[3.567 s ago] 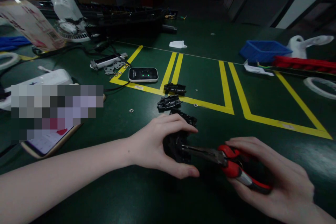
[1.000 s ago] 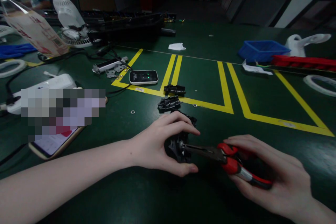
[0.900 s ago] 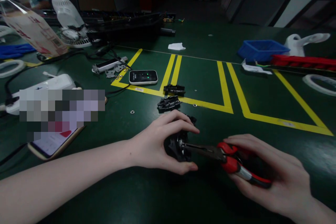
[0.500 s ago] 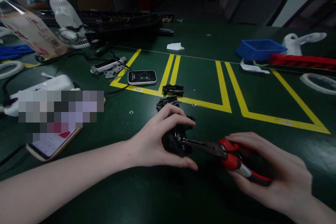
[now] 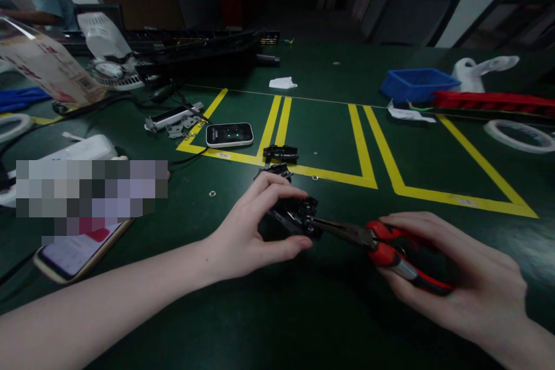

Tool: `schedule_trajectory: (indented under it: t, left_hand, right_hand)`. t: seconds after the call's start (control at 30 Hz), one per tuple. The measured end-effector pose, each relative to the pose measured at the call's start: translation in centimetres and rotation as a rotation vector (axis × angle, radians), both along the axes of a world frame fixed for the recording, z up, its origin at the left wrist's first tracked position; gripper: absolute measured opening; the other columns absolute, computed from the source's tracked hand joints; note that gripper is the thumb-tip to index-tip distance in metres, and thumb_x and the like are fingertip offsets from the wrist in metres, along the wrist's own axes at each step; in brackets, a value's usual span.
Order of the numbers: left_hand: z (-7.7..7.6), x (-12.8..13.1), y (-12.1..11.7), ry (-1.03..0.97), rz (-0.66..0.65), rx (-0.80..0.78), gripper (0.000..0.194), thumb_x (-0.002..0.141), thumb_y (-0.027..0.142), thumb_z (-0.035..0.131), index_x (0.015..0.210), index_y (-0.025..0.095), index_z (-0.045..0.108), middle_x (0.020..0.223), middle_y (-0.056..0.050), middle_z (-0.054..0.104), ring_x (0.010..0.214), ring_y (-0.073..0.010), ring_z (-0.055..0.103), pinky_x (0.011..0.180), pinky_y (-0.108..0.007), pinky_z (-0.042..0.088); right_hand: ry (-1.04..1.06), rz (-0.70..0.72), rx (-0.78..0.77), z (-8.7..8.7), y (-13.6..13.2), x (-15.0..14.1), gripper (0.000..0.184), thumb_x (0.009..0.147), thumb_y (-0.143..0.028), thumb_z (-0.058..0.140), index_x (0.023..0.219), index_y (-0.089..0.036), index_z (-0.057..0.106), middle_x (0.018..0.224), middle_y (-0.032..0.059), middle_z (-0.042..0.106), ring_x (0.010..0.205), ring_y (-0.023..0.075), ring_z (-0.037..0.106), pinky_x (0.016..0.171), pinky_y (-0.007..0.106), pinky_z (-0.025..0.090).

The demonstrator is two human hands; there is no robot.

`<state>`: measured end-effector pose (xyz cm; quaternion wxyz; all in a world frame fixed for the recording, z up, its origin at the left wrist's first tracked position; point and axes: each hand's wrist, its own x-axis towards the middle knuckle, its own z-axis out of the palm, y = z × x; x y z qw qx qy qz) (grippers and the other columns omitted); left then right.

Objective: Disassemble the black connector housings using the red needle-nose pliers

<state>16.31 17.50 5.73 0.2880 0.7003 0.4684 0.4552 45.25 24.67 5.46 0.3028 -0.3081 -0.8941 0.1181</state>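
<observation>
Black part [image 5: 288, 218] grasped in the left hand [image 5: 249, 231]; pliers [image 5: 384, 255], clenched by the right hand [image 5: 463, 277], meet its right end. Work there appears unfinished; whether similar pieces [image 5: 281, 154] beyond the part are done cannot be told.

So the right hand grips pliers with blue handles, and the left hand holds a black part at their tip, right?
Not quite: in the head view, the pliers have red and black handles, not blue. The rest stands: the right hand grips them, and the left hand holds a black part at their tip.
</observation>
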Motion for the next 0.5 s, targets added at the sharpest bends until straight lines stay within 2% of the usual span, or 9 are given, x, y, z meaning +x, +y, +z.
schedule_trajectory:
  t: [0.23, 0.37, 0.5]
  left_hand:
    - [0.22, 0.02, -0.11, 0.021, 0.014, -0.061, 0.055, 0.075, 0.035, 0.087, 0.123, 0.021, 0.063, 0.113, -0.003, 0.059, 0.101, -0.0168, 0.057, 0.083, -0.028, 0.051]
    - [0.22, 0.24, 0.05, 0.040, -0.008, -0.092, 0.057, 0.076, 0.035, 0.086, 0.125, 0.018, 0.063, 0.116, -0.005, 0.064, 0.105, -0.0181, 0.061, 0.087, -0.029, 0.052]
    - [0.44, 0.43, 0.06, 0.053, -0.033, -0.125, 0.049, 0.077, 0.034, 0.086, 0.119, 0.016, 0.067, 0.109, -0.005, 0.072, 0.101, -0.0182, 0.067, 0.086, -0.028, 0.053]
  right_hand:
    - [-0.026, 0.012, 0.011, -0.23, -0.01, 0.08, 0.038, 0.086, -0.040, 0.064, 0.122, -0.031, 0.059, 0.107, 0.0064, 0.070, 0.086, 0.0285, 0.071, 0.076, 0.048, 0.060]
    - [-0.024, 0.025, 0.005, -0.26, -0.09, -0.03, 0.037, 0.086, -0.039, 0.064, 0.122, -0.031, 0.057, 0.107, 0.0059, 0.070, 0.087, 0.0277, 0.071, 0.076, 0.047, 0.061]
    - [-0.019, 0.044, 0.005, -0.19, -0.06, -0.11, 0.037, 0.086, -0.037, 0.065, 0.121, -0.030, 0.057, 0.106, 0.0058, 0.069, 0.088, 0.0263, 0.071, 0.077, 0.046, 0.061]
